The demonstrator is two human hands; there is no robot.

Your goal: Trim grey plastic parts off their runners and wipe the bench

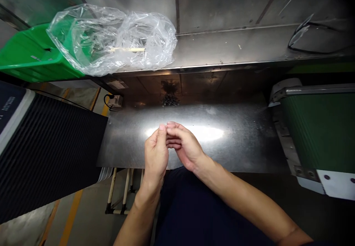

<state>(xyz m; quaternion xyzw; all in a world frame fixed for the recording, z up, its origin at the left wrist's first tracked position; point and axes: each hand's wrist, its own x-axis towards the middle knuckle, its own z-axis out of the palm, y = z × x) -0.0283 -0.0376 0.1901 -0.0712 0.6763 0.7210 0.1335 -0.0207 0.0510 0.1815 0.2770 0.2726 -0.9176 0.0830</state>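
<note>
Both hands meet above the front part of a shiny metal table (238,150). My left hand (156,151) is closed, its thumb pointing up and pressed against the fingers. Against its fingertips rests my right hand (184,142), the fingers curled and drawn together toward the left thumb. Whatever lies between the fingertips, if anything, is hidden or too small to make out. Behind the hands, at the back of the tabletop, is a small pile of thin dark metal pieces (170,100).
A metal shelf (205,50) above the table carries a green bin (33,57), a clear plastic bag (149,39) and glasses (302,35). On the left stands a black ribbed conveyor (55,153); on the right, a green-belted one (324,131). A small box with a cable (115,101) sits at the back left.
</note>
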